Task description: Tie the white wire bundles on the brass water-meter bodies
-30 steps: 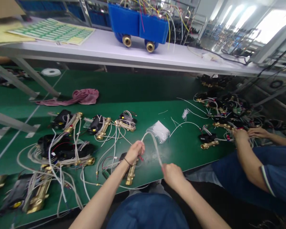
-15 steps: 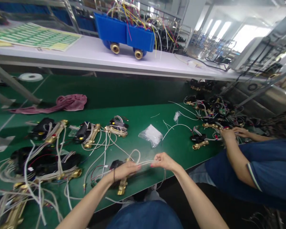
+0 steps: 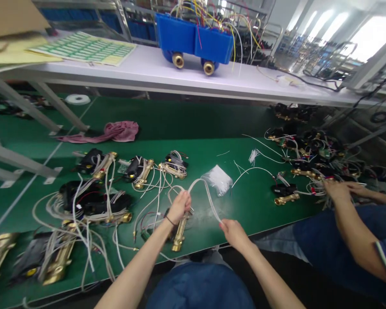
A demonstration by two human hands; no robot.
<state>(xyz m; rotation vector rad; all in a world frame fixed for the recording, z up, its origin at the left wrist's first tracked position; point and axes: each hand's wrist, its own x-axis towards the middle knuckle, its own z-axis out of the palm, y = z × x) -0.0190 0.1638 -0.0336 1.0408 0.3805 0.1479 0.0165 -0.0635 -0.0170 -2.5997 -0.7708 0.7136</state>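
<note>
My left hand [image 3: 179, 206] is closed on one end of a grey-white cable [image 3: 203, 191] that arches up between my hands. My right hand [image 3: 233, 234] pinches the other end at the near edge of the green table [image 3: 193, 150]. Just under my left hand lies a brass meter body [image 3: 179, 234] with a black module and loose wires. A small clear bag of white cable ties [image 3: 217, 178] lies just beyond the cable arch.
Several brass-and-black meter units with tangled wires [image 3: 93, 201] cover the table's left. A pink cloth [image 3: 111, 131] lies further back. A co-worker's hands [image 3: 339, 189] work on another wired pile [image 3: 309, 150] at the right. A white shelf [image 3: 154, 71] above carries blue bins [image 3: 196, 36].
Half a second ago my hands were together with the cable looped low. They have moved apart, my right hand pulling toward me, and the cable arches up between them.
</note>
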